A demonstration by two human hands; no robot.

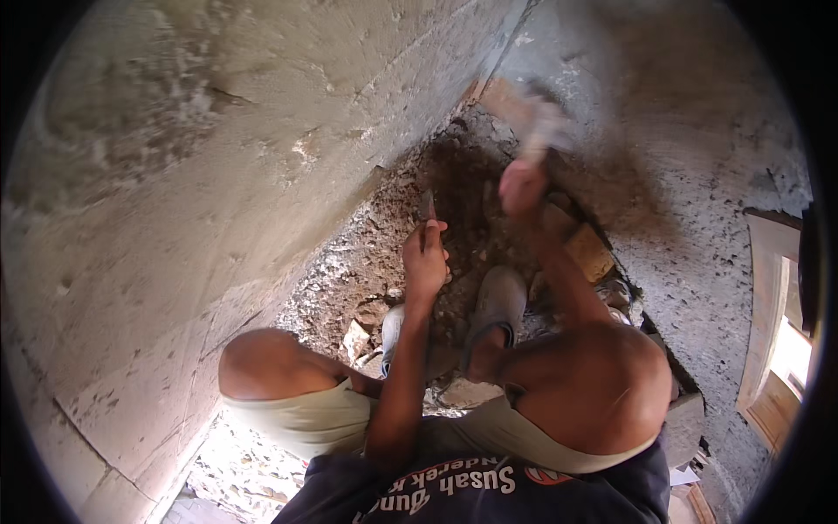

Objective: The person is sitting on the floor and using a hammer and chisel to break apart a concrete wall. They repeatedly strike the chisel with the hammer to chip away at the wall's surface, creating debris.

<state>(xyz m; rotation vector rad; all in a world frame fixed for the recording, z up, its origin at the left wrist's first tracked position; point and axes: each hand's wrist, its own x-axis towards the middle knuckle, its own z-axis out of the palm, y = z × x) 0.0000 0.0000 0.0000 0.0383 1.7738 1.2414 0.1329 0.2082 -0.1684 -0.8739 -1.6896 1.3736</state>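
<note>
My left hand (424, 258) is closed around a chisel (428, 206), whose short narrow tip sticks out beyond the fingers toward the dug earth (458, 166) in the corner. Its lower part is hidden in the fist. Farther right, my right hand (522, 187) grips a hammer (546, 131), raised near the right wall and smeared by motion, so its head is hard to make out. The two hands are apart, and the hammer is not touching the chisel.
Rough plastered walls rise on the left (218, 175) and right (698, 210), meeting at the far corner. Broken bricks (589, 253) lie along the right wall. My grey shoes (501, 301) stand on rubble between my bent knees. A wooden frame (764, 323) is at the far right.
</note>
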